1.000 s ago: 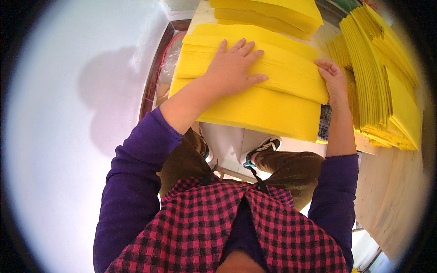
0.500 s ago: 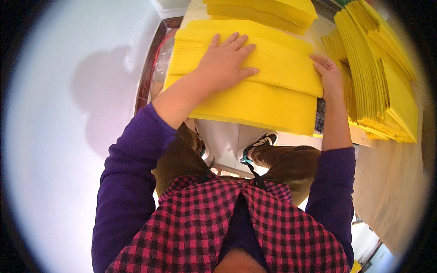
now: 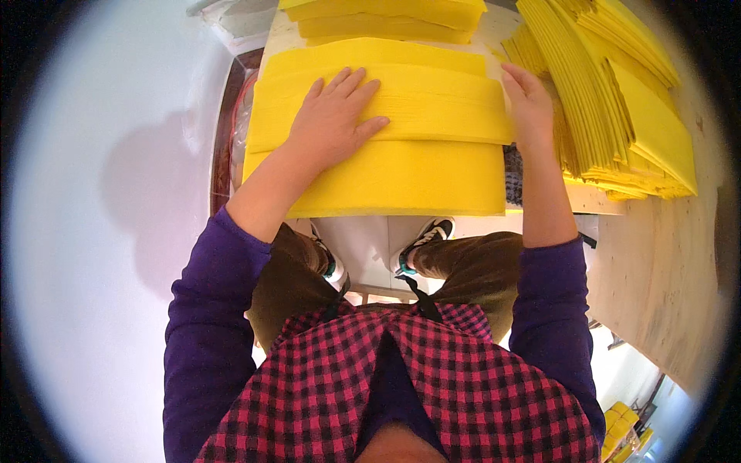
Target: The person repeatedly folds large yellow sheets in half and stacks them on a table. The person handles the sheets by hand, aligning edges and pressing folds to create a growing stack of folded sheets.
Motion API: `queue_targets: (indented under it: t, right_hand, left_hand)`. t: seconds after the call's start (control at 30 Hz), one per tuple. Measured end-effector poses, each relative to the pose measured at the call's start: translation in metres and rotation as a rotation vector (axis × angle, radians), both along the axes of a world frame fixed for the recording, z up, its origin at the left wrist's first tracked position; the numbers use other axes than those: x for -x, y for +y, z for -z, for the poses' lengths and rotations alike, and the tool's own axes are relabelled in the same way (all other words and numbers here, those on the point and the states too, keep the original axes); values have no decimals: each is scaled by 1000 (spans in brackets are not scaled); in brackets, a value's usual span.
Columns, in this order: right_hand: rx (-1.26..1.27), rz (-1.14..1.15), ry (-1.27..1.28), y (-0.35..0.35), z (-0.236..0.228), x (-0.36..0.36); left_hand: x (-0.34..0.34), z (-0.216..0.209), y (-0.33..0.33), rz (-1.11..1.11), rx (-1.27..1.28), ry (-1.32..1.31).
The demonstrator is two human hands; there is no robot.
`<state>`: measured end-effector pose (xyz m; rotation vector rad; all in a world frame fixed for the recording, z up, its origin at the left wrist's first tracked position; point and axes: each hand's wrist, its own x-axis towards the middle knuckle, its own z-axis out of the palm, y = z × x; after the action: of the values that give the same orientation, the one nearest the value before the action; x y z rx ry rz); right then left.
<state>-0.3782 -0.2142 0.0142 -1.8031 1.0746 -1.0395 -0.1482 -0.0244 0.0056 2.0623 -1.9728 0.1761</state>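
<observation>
A pile of yellow felt-like sheets (image 3: 394, 181) lies in front of me, with a narrower folded yellow strip (image 3: 432, 104) across its upper part. My left hand (image 3: 332, 116) presses flat on the left half of the strip, fingers spread and thumb pointing right. At the strip's right end is my right hand (image 3: 530, 108), its fingers stretched toward the far corner and slightly blurred. Nothing shows gripped in it, and whether its fingertips touch the edge is unclear.
Another yellow stack (image 3: 386, 23) sits behind the pile. On the right, many folded yellow pieces (image 3: 587, 92) lean in a thick bundle on a wooden table (image 3: 648, 270). A white wall (image 3: 93, 231) is at my left. More yellow bundles (image 3: 620, 424) appear low at the right.
The view has shifted and turned, so the pile appears farther left and straighter. My right hand has moved slightly off the strip's right edge. The left hand stays flat on the strip.
</observation>
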Motion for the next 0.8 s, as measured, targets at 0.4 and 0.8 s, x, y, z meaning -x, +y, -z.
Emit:
queue_targets:
  t: [0.4,0.8]
  right_hand:
    - [409,-479,529,90,8,-96]
    - [408,-335,843,60,20,-76]
  left_hand:
    - [-2,4,-3,18,3,45]
    - [-6,-2,-4,27,-27,234]
